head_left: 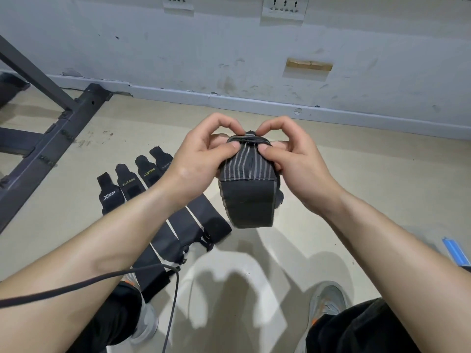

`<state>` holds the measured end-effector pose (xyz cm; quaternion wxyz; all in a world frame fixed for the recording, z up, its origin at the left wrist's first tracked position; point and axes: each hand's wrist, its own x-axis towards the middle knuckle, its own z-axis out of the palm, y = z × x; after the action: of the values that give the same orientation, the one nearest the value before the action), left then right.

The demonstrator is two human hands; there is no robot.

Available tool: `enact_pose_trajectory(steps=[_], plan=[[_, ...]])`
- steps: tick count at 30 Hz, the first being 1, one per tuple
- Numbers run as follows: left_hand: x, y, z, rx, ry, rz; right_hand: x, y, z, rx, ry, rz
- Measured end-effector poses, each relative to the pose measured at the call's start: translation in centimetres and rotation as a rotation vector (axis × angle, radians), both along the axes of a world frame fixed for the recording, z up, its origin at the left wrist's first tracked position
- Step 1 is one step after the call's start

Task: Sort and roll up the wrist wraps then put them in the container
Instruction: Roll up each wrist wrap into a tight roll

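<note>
A black wrist wrap [248,189] with grey stripes hangs in mid-air between both hands, its lower end a plain black flap. My left hand [197,159] pinches its top left edge with thumb and curled fingers. My right hand [288,159] pinches the top right edge the same way. On the floor to the left lie several black wrist wraps [183,225] laid side by side, their printed ends [127,186] pointing toward the wall. No container shows in this view.
A dark metal gym frame [51,123] stands at the left by the wall. A black cable [102,278] crosses my left forearm. My two grey shoes [328,299] stand on the pale floor below. A blue object [456,250] sits at the right edge.
</note>
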<state>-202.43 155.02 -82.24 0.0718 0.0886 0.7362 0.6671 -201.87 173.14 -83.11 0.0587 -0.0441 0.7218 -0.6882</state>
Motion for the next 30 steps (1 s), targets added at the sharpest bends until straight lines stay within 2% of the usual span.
enact_pose_trajectory(steps=[3,10,15,17,20,24,27,30], plan=[[-0.3,-0.4,0.7,0.034,-0.073,-0.030,-0.2,0.1,0.3,-0.134,-0.035,0.022],[-0.3,-0.4,1.0,0.214,-0.306,-0.104,-0.4,0.4,0.4,-0.236,-0.224,0.043],[-0.7,-0.7,0.2,0.329,-0.407,-0.120,-0.3,0.5,0.5,-0.517,-0.405,0.122],[-0.8,-0.8,0.2,0.366,-0.441,-0.115,-0.4,0.5,0.4,-0.568,-0.450,0.137],[-0.5,-0.5,0.4,0.371,-0.441,-0.099,-0.6,0.4,0.3,-0.559,-0.472,0.099],[-0.4,0.0,0.2,0.152,-0.317,-0.048,-0.4,0.2,0.4,-0.419,-0.401,0.059],[-0.7,-0.3,-0.2,0.073,-0.298,-0.043,-0.4,0.1,0.0,-0.283,-0.283,0.037],[-1.0,-0.6,-0.7,0.020,-0.321,0.005,-0.5,0.3,-0.4,-0.221,-0.247,-0.003]])
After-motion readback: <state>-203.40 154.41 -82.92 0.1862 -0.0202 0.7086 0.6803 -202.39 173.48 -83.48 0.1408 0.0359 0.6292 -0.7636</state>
